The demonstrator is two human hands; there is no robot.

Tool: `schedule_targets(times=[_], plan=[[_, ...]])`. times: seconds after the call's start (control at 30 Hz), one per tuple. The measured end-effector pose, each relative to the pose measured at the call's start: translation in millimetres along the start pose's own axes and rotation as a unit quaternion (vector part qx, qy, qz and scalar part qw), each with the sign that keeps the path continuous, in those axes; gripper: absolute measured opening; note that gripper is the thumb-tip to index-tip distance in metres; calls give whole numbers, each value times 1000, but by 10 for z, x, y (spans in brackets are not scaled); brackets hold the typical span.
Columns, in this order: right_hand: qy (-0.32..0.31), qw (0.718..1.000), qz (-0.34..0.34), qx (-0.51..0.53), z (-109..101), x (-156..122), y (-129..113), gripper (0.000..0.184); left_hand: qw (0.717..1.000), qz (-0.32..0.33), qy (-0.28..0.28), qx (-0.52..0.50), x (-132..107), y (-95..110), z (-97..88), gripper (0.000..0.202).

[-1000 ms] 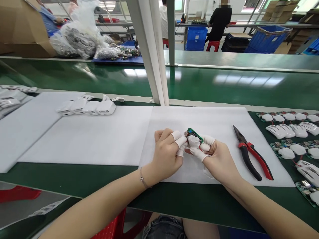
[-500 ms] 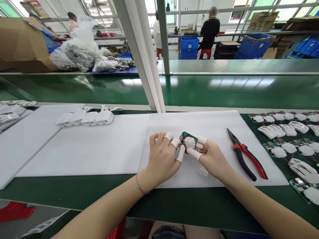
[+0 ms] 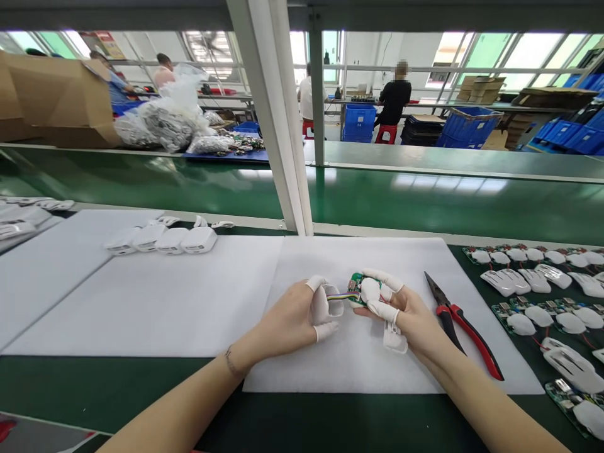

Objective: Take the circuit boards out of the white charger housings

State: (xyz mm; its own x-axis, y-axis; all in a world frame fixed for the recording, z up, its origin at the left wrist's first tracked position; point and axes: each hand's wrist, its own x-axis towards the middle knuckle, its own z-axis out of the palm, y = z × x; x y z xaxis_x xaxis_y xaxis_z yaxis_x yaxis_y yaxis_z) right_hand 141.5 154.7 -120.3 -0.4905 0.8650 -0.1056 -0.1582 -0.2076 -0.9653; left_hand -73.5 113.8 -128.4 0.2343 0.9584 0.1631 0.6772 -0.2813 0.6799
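Note:
Fingers of my right hand (image 3: 401,305) are closed round a green circuit board (image 3: 355,283) with a round white pad (image 3: 370,291) on it. A ribbon of coloured wires (image 3: 343,296) runs from the board to a white plastic housing (image 3: 321,306). That housing sits between the thumb and fingers of my left hand (image 3: 297,314). White finger cots cover several fingertips on both hands. Below my right hand hangs a clear-white plastic piece (image 3: 395,340); how it is attached is hidden.
Red-and-black needle-nose pliers (image 3: 465,327) lie right of my hands on the white sheet (image 3: 189,314). Rows of circuit boards (image 3: 538,314) and white covers (image 3: 570,365) stand at the right. White housings (image 3: 172,240) line up back left. A white post (image 3: 278,126) rises ahead; people sit beyond.
My left hand has moved left and down, away from the board, and now holds the white housing with the wire ribbon stretched between. The camera view has tilted upward.

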Motion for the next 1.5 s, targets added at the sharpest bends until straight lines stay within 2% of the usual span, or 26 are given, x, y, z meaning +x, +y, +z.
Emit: schedule_targets(times=[0.17, 0.23, 0.37, 0.5, 0.57, 0.67, 0.77, 0.87, 0.93, 1.03, 1.2, 1.33, 1.5], plan=[[-43, 999, 2, 29, -22, -14, -1, 61, 999, -17, 34, -19, -1, -38, 85, 32], [-51, 999, 4, 6, -17, -30, -10, 66, 999, -23, 34, -36, -2, -61, 108, 34], [-18, 994, -18, -107, 9, -44, -9, 62, 997, -13, 37, -72, -14, -48, 127, 46], [7, 986, -56, -157, -3, -91, -25, 52, 994, -7, 39, -100, -34, -18, 109, 41], [-6, 966, -108, -235, -26, -150, -63, 47, 994, 23, 33, -103, -35, -36, 94, 44], [-59, 908, -186, -372, -63, -236, -124, 44, 988, 92, 21, -120, -19, -89, 82, 59], [-95, 879, -224, -409, -87, -257, -117, 50, 983, 112, -2, -144, 6, -125, 98, 64], [-98, 879, -211, -416, -91, -233, -47, 54, 988, 66, -9, -143, 20, -135, 130, 63], [-104, 881, -197, -418, -80, -224, -8, 55, 991, 52, -7, -122, 22, -138, 147, 54], [-112, 883, -193, -412, -51, -230, 3, 56, 996, 70, 2, -63, 19, -146, 153, 44], [-110, 893, -191, -392, -14, -247, -32, 54, 991, 121, 31, 40, 25, -151, 163, 44], [-111, 896, -171, -394, 17, -247, -9, 53, 988, 135, 47, 58, 21, -136, 187, 41], [-118, 885, -162, -421, 49, -231, 55, 51, 985, 143, 57, 79, -8, -120, 202, 38]])
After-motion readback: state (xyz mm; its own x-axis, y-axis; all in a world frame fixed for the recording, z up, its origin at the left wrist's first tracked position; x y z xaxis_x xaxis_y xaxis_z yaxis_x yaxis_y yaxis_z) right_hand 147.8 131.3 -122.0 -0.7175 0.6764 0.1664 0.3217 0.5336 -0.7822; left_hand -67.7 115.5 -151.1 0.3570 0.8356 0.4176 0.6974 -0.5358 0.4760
